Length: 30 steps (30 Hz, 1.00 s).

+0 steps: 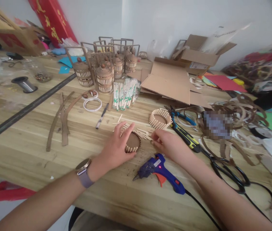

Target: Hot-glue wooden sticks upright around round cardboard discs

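My left hand (116, 146), with a watch on the wrist, curves round a small round brown base (134, 141), thumb at its near edge and fingers at its far side. Short pale wooden sticks (132, 149) stand along part of the base's rim. My right hand (166, 142) is closed in a pinch just right of the base, its fingertips beside loose wooden sticks (144, 133); what it pinches is hidden. Behind it sits a ring of upright sticks on a brown base (160, 118). A blue glue gun (161, 170) with a lit red light lies in front of both hands.
Finished little baskets (105, 78) with tall handles stand at the back. Packaged white sticks (125, 93), a pen (102, 116) and brown strips (63, 123) lie on the table. At right are pliers (184, 117), a yellow-black cutter (186, 138), scissors (232, 175) and flattened cardboard (169, 80).
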Tool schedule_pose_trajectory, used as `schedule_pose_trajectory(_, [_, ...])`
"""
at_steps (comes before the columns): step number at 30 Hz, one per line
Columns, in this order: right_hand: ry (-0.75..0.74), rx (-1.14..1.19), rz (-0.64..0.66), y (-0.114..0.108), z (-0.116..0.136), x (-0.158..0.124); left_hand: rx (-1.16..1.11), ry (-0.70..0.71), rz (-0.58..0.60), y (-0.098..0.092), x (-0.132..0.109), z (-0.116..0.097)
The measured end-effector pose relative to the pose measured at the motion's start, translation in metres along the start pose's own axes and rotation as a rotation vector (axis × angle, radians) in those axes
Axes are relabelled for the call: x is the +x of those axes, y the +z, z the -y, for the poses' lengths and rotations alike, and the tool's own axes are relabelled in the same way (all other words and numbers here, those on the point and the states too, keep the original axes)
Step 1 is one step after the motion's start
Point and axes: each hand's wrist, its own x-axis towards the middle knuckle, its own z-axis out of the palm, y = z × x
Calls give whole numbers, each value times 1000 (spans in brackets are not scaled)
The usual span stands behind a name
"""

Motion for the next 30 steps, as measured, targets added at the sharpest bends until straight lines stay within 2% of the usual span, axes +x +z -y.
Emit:
schedule_pose_trajectory(4, [10, 2, 58, 5, 5, 10, 8, 22, -5, 0, 0, 0])
schedule_pose_trajectory(9, [13, 7, 97, 9, 3, 6, -22, 9, 5, 0, 0, 0])
schedule_pose_trajectory(16, [-45, -34, 103, 10, 1, 2, -24, 16, -6, 0, 0, 0])
schedule_pose_trajectory(24, [-52, 73, 132, 9, -2, 5, -25, 9, 4, -1, 1, -1])
schedule_pose_trajectory(27, [-64, 77, 100, 10, -4, 4, -22, 20, -3, -1, 1, 0])
schedule_pose_trajectory(30, [-89, 97, 12, 4, -2, 1, -25, 16, 2, -1, 1, 0])
